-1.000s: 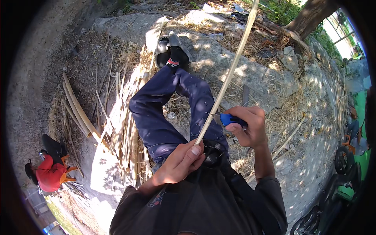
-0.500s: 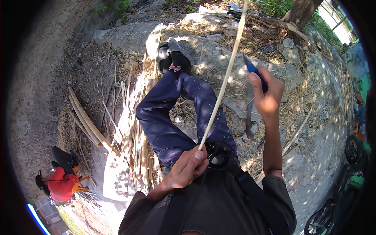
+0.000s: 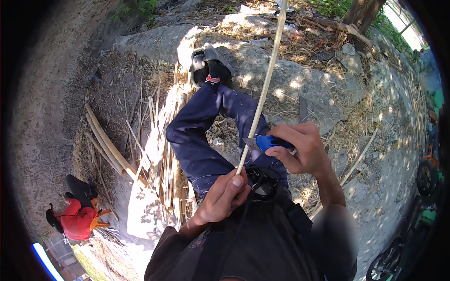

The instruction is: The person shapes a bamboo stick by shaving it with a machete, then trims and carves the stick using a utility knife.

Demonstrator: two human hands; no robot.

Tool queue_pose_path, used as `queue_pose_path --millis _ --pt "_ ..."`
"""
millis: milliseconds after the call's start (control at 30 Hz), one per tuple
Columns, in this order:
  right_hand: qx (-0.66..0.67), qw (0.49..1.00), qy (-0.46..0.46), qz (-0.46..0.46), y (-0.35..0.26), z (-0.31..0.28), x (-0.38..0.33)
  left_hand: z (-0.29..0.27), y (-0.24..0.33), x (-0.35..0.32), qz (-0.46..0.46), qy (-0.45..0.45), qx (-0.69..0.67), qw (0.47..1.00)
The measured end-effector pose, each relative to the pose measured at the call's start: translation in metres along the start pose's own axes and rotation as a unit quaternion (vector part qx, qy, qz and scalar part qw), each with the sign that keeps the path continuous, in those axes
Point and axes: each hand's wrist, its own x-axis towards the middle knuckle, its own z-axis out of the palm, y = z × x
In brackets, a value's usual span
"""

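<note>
A long pale bamboo strip point(image 3: 265, 89) slants up and away from my lap past the far edge of the view. My left hand point(image 3: 225, 195) is closed around its near end, the thumb lying along it. In my right hand point(image 3: 302, 146) is a knife with a blue handle point(image 3: 272, 142), gripped between thumb and fingers. Its short grey blade point(image 3: 251, 142) points left and meets the strip a little above my left hand; whether it bites in cannot be told. Both hands are over my thighs in dark blue trousers point(image 3: 197, 122).
Split bamboo pieces point(image 3: 171, 164) lie in a pile left of my legs, with thicker lengths point(image 3: 105, 143) beyond. A person in red point(image 3: 77, 220) sits on an orange chair at the far left. Stone slabs point(image 3: 276, 77) and a tree trunk point(image 3: 363, 16) lie ahead; wheels point(image 3: 427, 178) stand right.
My right hand has come down and left, bringing the knife blade from well right of the strip onto it. The strip's far end has shifted slightly left; my left hand keeps its hold.
</note>
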Motion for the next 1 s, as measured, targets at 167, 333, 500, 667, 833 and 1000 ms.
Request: queue_pose_path --millis 167,333,500,667,833,1000 --pt "-0.026 0.998 0.048 -0.013 0.007 0.004 0.001 0.002 -0.005 0.003 0.008 0.026 0.044 0.999" --pt "-0.041 0.997 0.06 -0.024 0.007 0.004 0.006 0.002 -0.002 0.004 0.021 0.031 0.077 0.996" --pt "-0.205 0.95 0.209 0.111 0.03 -0.025 0.033 -0.002 -0.005 -0.003 -0.002 0.006 0.042 0.999" --pt "-0.017 0.98 0.193 0.052 0.016 -0.045 0.023 0.004 -0.001 -0.006 -0.025 -0.022 0.019 0.999" --pt "-0.015 0.998 0.043 -0.043 -0.003 -0.007 0.013 -0.007 -0.002 0.003 0.021 0.009 -0.001 1.0" --pt "-0.043 0.998 -0.012 -0.049 0.002 -0.002 0.005 0.0 0.007 0.004 0.077 0.07 0.13 0.986"
